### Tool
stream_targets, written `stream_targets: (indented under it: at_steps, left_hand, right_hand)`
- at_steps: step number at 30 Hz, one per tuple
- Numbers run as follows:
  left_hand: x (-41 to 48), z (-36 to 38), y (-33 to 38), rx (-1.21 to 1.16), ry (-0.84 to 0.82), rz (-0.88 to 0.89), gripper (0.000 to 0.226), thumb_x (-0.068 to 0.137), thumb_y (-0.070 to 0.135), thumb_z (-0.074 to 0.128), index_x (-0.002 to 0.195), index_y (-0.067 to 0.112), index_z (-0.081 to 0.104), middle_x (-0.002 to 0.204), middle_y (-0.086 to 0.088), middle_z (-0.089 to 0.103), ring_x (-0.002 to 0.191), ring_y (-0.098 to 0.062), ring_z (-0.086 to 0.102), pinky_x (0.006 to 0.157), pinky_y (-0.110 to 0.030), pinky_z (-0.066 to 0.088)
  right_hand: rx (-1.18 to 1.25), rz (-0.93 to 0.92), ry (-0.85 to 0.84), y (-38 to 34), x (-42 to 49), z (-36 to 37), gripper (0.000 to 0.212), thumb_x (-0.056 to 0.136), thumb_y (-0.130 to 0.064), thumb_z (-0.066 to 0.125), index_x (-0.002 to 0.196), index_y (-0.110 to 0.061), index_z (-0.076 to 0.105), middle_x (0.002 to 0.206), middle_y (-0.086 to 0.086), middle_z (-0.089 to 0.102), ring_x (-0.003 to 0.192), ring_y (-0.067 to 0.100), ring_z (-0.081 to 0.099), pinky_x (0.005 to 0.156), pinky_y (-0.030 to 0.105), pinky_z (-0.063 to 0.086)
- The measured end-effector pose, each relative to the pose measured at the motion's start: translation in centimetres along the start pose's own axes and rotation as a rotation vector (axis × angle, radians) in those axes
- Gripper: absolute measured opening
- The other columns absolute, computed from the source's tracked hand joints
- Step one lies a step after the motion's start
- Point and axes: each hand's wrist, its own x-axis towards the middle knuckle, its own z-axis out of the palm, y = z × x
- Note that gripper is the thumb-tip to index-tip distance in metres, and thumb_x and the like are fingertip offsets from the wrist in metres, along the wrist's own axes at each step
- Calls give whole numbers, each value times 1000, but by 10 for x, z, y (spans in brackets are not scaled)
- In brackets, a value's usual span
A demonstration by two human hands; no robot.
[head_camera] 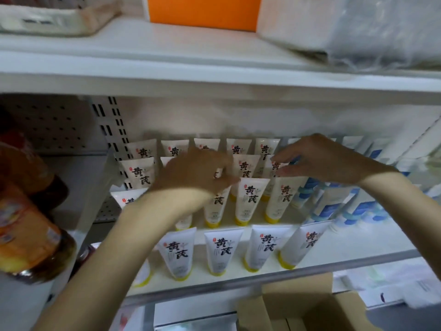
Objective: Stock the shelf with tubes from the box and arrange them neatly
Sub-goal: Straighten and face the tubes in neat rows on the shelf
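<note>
Several white tubes with yellow caps and black lettering stand cap-down in rows on the white shelf. The front row leans a little to either side. My left hand reaches over the middle rows, its fingers curled around the top of a tube in the third column. My right hand pinches the top edge of a tube in the second row from the back. The open cardboard box sits below the shelf at the bottom right.
White and blue tubes fill the shelf to the right. Bottles with orange labels stand at the left. The shelf above holds an orange box and wrapped white packs.
</note>
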Motion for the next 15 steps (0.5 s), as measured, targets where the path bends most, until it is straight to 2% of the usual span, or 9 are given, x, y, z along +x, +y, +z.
stream_targets:
  at_steps: [3, 4, 6, 7, 9, 11, 15]
  left_hand:
    - [-50, -17, -16, -7, 106, -127, 34, 83, 55, 53, 109, 36, 62, 111, 11, 65, 100, -16, 58, 89, -34, 47]
    - [-66, -19, -24, 1, 136, -159, 38, 81, 58, 51, 111, 37, 62, 105, 10, 67, 94, -16, 59, 85, -34, 48]
    - [-92, -21, -37, 37, 163, -187, 52, 79, 69, 42, 108, 32, 64, 82, 6, 67, 76, -14, 59, 74, -33, 50]
    - [-102, -20, -44, 38, 183, -185, 61, 77, 75, 38, 104, 29, 67, 80, 7, 66, 74, -12, 59, 73, -33, 50]
    - [-117, -12, -57, -25, 281, -166, 63, 76, 76, 38, 105, 28, 67, 97, 11, 67, 91, -9, 60, 80, -27, 49]
    - [-127, -1, -62, -118, 381, -175, 57, 78, 69, 52, 117, 29, 62, 111, 15, 59, 105, -4, 53, 85, -10, 37]
    - [-140, 20, -67, -256, 524, -227, 52, 81, 45, 66, 126, 23, 55, 124, 9, 54, 115, -4, 46, 88, 0, 26]
  right_hand:
    - [74, -37, 37, -40, -9, 0, 34, 77, -42, 66, 108, -28, 70, 107, -14, 68, 87, -8, 60, 77, 4, 43]
    - [78, -46, 15, -55, -12, 3, 35, 77, -45, 65, 108, -30, 70, 107, -16, 68, 88, -9, 59, 78, 4, 43]
    - [73, -80, -32, -83, -18, 14, 41, 76, -51, 63, 112, -33, 67, 110, -18, 66, 90, -9, 58, 79, 3, 41]
    - [61, -103, -47, -97, -21, 20, 46, 75, -56, 61, 116, -35, 65, 114, -18, 65, 94, -8, 57, 81, 4, 41]
    - [21, -154, -77, -122, -25, 31, 54, 75, -61, 57, 123, -37, 60, 122, -21, 61, 105, -6, 56, 90, 12, 44]
    - [11, -209, -104, -140, -25, 44, 56, 76, -61, 58, 125, -35, 57, 125, -19, 59, 112, -3, 54, 97, 20, 43]
    - [-38, -259, -121, -162, -16, 69, 51, 73, -59, 64, 114, -27, 65, 109, -8, 69, 102, 11, 62, 87, 37, 51]
